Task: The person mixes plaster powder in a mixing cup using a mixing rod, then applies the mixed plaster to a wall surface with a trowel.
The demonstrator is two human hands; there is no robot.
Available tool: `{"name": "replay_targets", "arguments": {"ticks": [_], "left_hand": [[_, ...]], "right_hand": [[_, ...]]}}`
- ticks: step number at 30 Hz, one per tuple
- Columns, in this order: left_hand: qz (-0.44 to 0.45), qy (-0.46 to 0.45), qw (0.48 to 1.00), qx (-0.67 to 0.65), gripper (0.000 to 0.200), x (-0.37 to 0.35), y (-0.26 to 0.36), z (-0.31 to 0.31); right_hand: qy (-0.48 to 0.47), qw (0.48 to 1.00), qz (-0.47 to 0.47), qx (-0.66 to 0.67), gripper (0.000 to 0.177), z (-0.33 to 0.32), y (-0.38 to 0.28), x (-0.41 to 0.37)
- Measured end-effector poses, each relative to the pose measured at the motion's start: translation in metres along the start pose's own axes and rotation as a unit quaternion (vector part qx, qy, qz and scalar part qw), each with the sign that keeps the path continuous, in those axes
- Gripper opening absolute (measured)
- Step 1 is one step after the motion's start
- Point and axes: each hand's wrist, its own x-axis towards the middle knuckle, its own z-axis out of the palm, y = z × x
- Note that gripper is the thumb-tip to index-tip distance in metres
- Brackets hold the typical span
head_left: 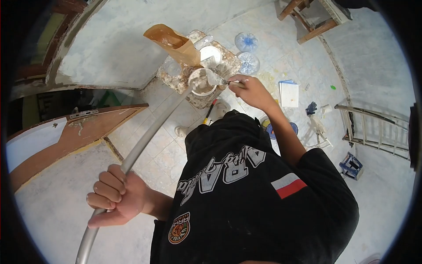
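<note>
My left hand (116,196) is closed around a long grey pole (154,130), at the lower left. The pole slants up to the right, and its far end reaches the rim of a white bucket (202,93). Whitish paste (201,82) lies inside the bucket. My right hand (252,91) grips the handle of a putty knife (215,78), whose wide, paste-smeared blade is over the bucket's right side. Behind the bucket are a white tub (211,53) with another flat blade across it and an open brown paper bag (176,48). All stand on a spattered board (229,60).
Two clear plastic containers (249,63) stand right of the board. A red-and-yellow-handled tool (210,111) lies near my feet. Farther right are a white pad (289,94), a dark glove (311,108) and a ladder (373,127). A wooden stool (316,30) stands at the top; a door (74,136) is left.
</note>
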Motion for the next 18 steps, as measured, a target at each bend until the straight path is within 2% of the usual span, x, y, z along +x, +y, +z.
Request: {"name": "replay_targets", "arguments": {"ticks": [2,4,9,11,14,18], "left_hand": [[0.0,0.008,1.0,-0.003,0.06,0.003,-0.002,-0.001],[0.004,0.016,1.0,-0.005,0.058,0.007,-0.003,0.002],[-0.003,0.067,0.994,0.09,0.052,0.01,-0.003,0.014],[-0.004,0.076,0.992,0.099,0.051,0.008,-0.005,0.018],[-0.005,0.073,0.992,0.101,0.051,0.009,-0.006,0.018],[-0.002,0.045,0.993,0.105,0.053,0.008,-0.007,0.012]], "right_hand": [[-0.011,0.999,0.027,0.039,0.036,0.008,0.006,-0.001],[-0.019,0.998,0.045,-0.044,0.037,0.013,0.005,0.001],[-0.021,0.996,0.067,-0.06,0.037,0.021,0.001,0.001],[0.005,0.997,0.006,-0.083,0.034,0.029,0.003,0.005],[-0.04,0.993,0.029,-0.109,0.035,0.028,-0.021,0.007],[-0.042,0.99,0.013,-0.135,0.032,0.031,-0.046,0.008]]}}
